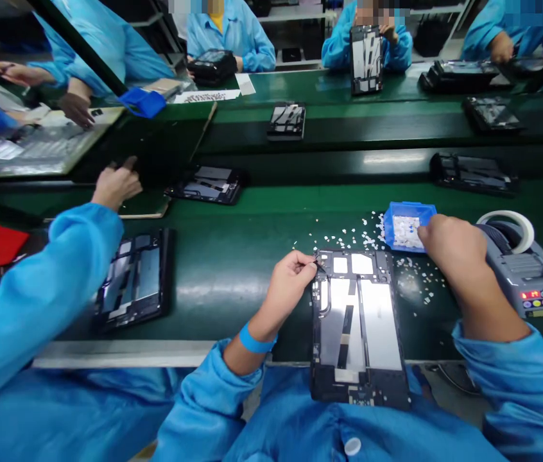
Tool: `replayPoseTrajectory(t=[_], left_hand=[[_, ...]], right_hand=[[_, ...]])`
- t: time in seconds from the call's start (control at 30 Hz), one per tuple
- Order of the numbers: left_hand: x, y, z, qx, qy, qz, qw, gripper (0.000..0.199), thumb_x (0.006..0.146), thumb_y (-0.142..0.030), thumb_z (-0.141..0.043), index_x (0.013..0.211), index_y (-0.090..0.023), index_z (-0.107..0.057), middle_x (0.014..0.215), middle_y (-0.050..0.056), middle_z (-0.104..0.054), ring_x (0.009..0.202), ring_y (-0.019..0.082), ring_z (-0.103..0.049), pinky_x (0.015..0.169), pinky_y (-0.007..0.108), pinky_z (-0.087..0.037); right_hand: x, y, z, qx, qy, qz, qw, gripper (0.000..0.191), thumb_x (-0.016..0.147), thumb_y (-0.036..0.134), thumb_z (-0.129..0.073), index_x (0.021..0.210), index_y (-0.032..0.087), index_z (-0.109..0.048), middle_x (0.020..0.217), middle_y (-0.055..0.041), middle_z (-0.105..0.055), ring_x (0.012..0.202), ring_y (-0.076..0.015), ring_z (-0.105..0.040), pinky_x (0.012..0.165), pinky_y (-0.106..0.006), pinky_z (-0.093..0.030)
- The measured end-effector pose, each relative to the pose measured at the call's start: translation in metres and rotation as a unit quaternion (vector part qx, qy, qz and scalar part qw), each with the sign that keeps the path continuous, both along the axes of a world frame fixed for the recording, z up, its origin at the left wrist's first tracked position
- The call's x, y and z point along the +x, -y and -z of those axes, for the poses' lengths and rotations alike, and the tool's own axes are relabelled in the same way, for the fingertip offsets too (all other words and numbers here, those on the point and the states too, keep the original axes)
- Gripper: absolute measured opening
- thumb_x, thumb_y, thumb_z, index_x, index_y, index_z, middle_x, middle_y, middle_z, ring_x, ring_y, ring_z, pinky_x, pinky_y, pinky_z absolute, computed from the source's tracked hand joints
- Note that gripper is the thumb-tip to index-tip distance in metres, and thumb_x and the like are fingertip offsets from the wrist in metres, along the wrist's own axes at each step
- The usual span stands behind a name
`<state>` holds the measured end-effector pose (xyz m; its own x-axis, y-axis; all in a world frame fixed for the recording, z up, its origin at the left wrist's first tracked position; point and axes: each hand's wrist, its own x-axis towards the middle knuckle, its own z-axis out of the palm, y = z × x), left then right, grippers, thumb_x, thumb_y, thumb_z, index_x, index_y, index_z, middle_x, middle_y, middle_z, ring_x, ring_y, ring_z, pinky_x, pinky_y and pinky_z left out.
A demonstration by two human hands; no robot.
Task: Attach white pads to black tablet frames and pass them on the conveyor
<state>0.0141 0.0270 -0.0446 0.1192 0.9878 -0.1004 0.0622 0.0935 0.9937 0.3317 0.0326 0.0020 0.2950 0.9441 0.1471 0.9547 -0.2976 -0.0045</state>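
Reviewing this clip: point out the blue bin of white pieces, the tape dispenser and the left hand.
Blue bin (409, 207): head view, on its far rim.
Tape dispenser (534, 266): head view, on its grey body.
Left hand (285, 282): head view, on the back of the hand.

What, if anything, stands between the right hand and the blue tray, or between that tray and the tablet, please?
Nothing visible separates the right hand from the blue tray; only loose white bits lie between tray and tablet.

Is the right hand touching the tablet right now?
Apart. The head view shows green bench and scattered white bits between the right hand and the right edge of the tablet.
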Motion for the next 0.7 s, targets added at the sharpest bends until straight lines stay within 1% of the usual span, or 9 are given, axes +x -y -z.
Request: replayPoseTrajectory(t=[0.03, 0.07, 0.1, 0.17, 0.23, 0.33, 0.53, 0.6, 0.7], left_hand=[[0.001, 0.0, 0.001, -0.008, 0.005, -0.001, 1.0, 0.008, 0.078, -0.025, -0.069, 0.076, -0.019, -0.063, 0.082, 0.002, -0.073, 0.075, 0.015, -0.067, 0.07, 0.026, -0.052], [0.002, 0.0, 0.002, -0.012, 0.008, -0.005, 1.0, 0.009, 0.078, -0.025, -0.069, 0.077, -0.019, -0.062, 0.081, 0.002, -0.073, 0.075, 0.015, -0.067, 0.07, 0.026, -0.051], [0.003, 0.0, 0.003, -0.013, 0.008, -0.008, 1.0, 0.009, 0.078, -0.025, -0.07, 0.078, -0.019, -0.062, 0.081, 0.002, -0.073, 0.076, 0.015, -0.067, 0.071, 0.026, -0.051], [0.005, 0.001, 0.002, -0.012, 0.004, -0.013, 1.0, 0.01, 0.079, -0.025, -0.07, 0.079, -0.019, -0.062, 0.082, 0.003, -0.073, 0.077, 0.015, -0.068, 0.072, 0.026, -0.051], [0.007, 0.003, 0.0, -0.006, -0.007, -0.018, 1.0, 0.009, 0.079, -0.024, -0.069, 0.08, -0.019, -0.063, 0.083, 0.003, -0.073, 0.077, 0.016, -0.068, 0.072, 0.026, -0.052], [0.008, 0.008, -0.004, 0.022, -0.038, -0.025, 0.999, 0.007, 0.078, -0.022, -0.068, 0.078, -0.019, -0.063, 0.085, 0.004, -0.074, 0.079, 0.016, -0.069, 0.073, 0.027, -0.053], [0.011, 0.019, -0.008, 0.123, -0.107, -0.035, 0.986, 0.003, 0.08, -0.019, -0.064, 0.078, -0.021, -0.066, 0.082, 0.002, -0.074, 0.079, 0.017, -0.069, 0.074, 0.029, -0.053], [0.012, 0.019, -0.009, 0.132, -0.11, -0.034, 0.985, 0.004, 0.08, -0.018, -0.064, 0.077, -0.021, -0.066, 0.082, 0.001, -0.075, 0.079, 0.017, -0.07, 0.075, 0.029, -0.053], [0.01, 0.017, -0.009, 0.108, -0.094, -0.023, 0.989, 0.002, 0.079, -0.019, -0.065, 0.077, -0.02, -0.066, 0.083, 0.002, -0.075, 0.08, 0.018, -0.07, 0.074, 0.029, -0.053]], right_hand=[[-0.001, 0.003, 0.002, 0.0, -0.011, -0.03, 1.0, 0.024, 0.097, 0.028, -0.054, 0.095, 0.012, -0.072, 0.09, -0.0192, -0.071, 0.082, -0.0302, -0.066, 0.07, -0.037, -0.043], [-0.01, 0.008, 0.004, 0.012, -0.038, -0.081, 0.996, 0.022, 0.097, 0.026, -0.054, 0.098, 0.014, -0.073, 0.094, -0.018, -0.072, 0.086, -0.0296, -0.066, 0.073, -0.038, -0.044], [-0.025, 0.014, 0.006, 0.028, -0.078, -0.145, 0.986, 0.021, 0.098, 0.024, -0.054, 0.1, 0.016, -0.073, 0.098, -0.0157, -0.073, 0.089, -0.0281, -0.066, 0.076, -0.037, -0.045], [-0.067, 0.025, 0.009, 0.034, -0.164, -0.271, 0.948, 0.02, 0.1, 0.026, -0.055, 0.096, 0.02, -0.073, 0.097, -0.0105, -0.074, 0.091, -0.025, -0.066, 0.082, -0.035, -0.046], [-0.108, 0.03, 0.012, 0.027, -0.217, -0.329, 0.919, 0.021, 0.101, 0.029, -0.056, 0.093, 0.021, -0.074, 0.093, -0.0083, -0.074, 0.089, -0.0235, -0.066, 0.083, -0.035, -0.046], [-0.139, 0.029, 0.015, 0.024, -0.244, -0.324, 0.914, 0.018, 0.1, 0.026, -0.06, 0.09, 0.021, -0.074, 0.09, -0.0071, -0.074, 0.085, -0.0221, -0.065, 0.08, -0.033, -0.045], [-0.139, 0.025, 0.017, 0.036, -0.234, -0.306, 0.922, 0.014, 0.091, 0.017, -0.061, 0.083, 0.02, -0.071, 0.082, -0.0062, -0.073, 0.078, -0.0205, -0.063, 0.074, -0.03, -0.043], [-0.142, 0.024, 0.016, 0.042, -0.228, -0.306, 0.923, 0.015, 0.088, 0.014, -0.059, 0.079, 0.02, -0.069, 0.08, -0.0061, -0.072, 0.076, -0.0199, -0.062, 0.073, -0.03, -0.041], [-0.144, 0.02, 0.012, 0.042, -0.242, -0.309, 0.919, 0.015, 0.082, 0.01, -0.058, 0.073, 0.02, -0.064, 0.076, -0.0047, -0.069, 0.073, -0.0183, -0.06, 0.07, -0.029, -0.039]])
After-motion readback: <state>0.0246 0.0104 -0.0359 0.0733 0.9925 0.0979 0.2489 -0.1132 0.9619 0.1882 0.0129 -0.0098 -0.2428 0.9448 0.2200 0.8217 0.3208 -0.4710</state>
